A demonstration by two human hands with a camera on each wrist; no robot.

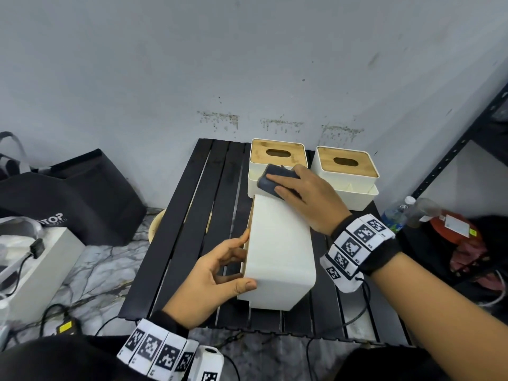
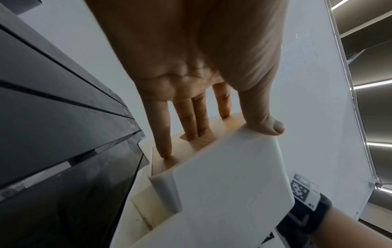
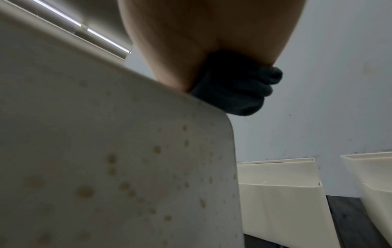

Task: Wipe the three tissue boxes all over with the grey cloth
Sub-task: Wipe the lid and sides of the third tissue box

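Note:
A white tissue box (image 1: pixel 280 248) lies on its side on the black slatted table (image 1: pixel 187 229), its wooden lid facing left. My left hand (image 1: pixel 242 259) grips its left edge, thumb on the white face and fingers on the lid. In the left wrist view two fingers (image 2: pixel 195 120) reach into the slot of the lid (image 2: pixel 229 124). My right hand (image 1: pixel 277 184) holds the folded grey cloth (image 1: pixel 265 185) pressed on the box's far end. The right wrist view shows that cloth (image 3: pixel 237 87) bunched under the palm, and brownish spots on the box (image 3: pixel 116 167). Two more boxes (image 1: pixel 277 155) (image 1: pixel 346 163) stand upright behind.
The grey wall rises right behind the table. A black bag (image 1: pixel 77 193) and a white case (image 1: pixel 35 259) sit on the marble floor to the left, with cables. Bottles (image 1: pixel 398 213) and a black metal shelf (image 1: pixel 453 149) stand to the right.

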